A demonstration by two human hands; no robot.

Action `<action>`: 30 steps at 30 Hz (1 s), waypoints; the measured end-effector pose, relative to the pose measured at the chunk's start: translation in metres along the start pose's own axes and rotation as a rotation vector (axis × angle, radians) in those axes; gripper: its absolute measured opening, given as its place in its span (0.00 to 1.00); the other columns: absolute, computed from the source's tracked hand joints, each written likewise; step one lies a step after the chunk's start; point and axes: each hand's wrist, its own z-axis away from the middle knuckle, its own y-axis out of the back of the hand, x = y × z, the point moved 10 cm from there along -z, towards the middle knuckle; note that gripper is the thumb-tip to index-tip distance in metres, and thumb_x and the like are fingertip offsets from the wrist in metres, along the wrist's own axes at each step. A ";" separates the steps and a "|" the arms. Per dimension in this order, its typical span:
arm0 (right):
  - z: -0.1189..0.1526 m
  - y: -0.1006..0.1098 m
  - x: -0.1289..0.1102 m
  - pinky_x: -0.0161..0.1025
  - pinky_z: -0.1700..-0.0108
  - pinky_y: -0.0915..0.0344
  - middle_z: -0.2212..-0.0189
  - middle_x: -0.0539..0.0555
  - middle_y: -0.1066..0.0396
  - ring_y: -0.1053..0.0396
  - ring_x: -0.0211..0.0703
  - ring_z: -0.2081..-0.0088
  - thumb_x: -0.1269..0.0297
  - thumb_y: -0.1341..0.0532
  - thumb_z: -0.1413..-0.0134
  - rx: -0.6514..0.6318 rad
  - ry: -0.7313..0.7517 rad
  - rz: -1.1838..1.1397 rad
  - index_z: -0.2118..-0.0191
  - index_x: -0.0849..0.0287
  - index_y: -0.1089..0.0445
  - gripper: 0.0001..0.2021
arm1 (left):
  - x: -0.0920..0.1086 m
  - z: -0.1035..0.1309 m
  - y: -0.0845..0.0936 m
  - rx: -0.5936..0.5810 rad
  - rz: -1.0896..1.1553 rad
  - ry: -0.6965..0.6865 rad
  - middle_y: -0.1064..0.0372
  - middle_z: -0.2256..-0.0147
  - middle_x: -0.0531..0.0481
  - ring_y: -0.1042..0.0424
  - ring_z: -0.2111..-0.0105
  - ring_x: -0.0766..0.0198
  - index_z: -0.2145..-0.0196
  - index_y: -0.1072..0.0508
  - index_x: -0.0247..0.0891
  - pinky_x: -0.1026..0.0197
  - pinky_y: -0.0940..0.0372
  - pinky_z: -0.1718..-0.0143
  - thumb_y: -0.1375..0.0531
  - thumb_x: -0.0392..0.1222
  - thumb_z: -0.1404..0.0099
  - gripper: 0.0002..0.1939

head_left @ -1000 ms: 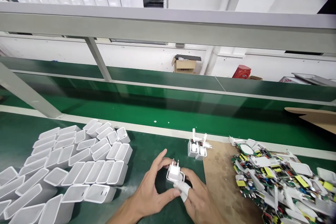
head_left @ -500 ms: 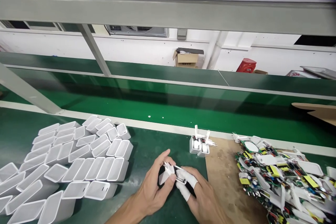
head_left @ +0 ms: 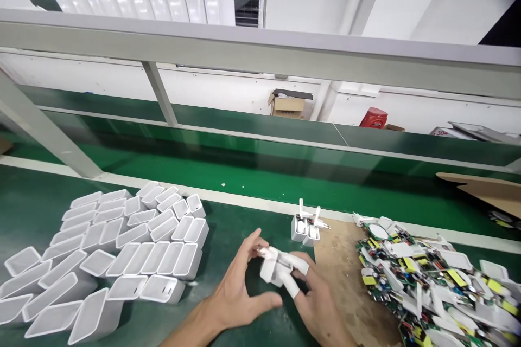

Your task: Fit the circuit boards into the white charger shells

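Note:
A white plastic charger (head_left: 272, 272), box-shaped with a plug piece at its top, is held in my right hand (head_left: 317, 295). White finger covers wrap my right thumb and at least one finger, which pinch the charger from the right. My left hand (head_left: 238, 284) is open to the left of it, thumb spread well away. Its fingertips are at the charger's far upper corner; whether they touch cannot be made out. Just beyond stand two white charger cases (head_left: 299, 227) with circuit parts and plug pieces sticking out of their tops.
Many open white plastic cases (head_left: 134, 257) stand in rows at the left on the green table (head_left: 228, 222). At the right, a heap of circuit boards with white plates (head_left: 431, 276) lies by brown cardboard (head_left: 336, 260). A green conveyor belt (head_left: 244, 173) runs behind a pale rail.
My left thumb has come off the charger and spread away, leaving it in my right hand. The charger has turned and shifted slightly right. The camera view has tilted up.

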 end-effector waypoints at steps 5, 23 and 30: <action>0.004 -0.027 0.015 0.54 0.59 0.19 0.64 0.59 0.18 0.17 0.58 0.61 0.41 0.30 0.41 -0.027 -0.448 -0.676 0.50 0.57 0.22 0.25 | 0.026 0.003 -0.001 0.096 -0.129 -0.149 0.32 0.42 0.38 0.27 0.44 0.44 0.24 0.56 0.54 0.38 0.29 0.42 0.28 0.44 0.34 0.53; 0.007 0.023 -0.023 0.53 0.40 0.25 0.45 0.60 0.21 0.21 0.55 0.45 0.53 0.39 0.28 0.174 -0.002 -0.070 0.43 0.53 0.21 0.17 | 0.011 -0.022 0.003 0.168 -0.352 0.060 0.31 0.48 0.40 0.27 0.49 0.45 0.27 0.48 0.44 0.38 0.30 0.46 0.35 0.37 0.33 0.42; 0.016 0.031 -0.070 0.38 0.47 0.21 0.50 0.57 0.19 0.18 0.45 0.52 0.69 0.41 0.29 0.256 0.398 0.309 0.42 0.52 0.23 0.16 | -0.041 -0.088 -0.031 0.080 -0.123 0.259 0.27 0.46 0.40 0.25 0.54 0.52 0.29 0.44 0.39 0.41 0.30 0.44 0.32 0.33 0.41 0.46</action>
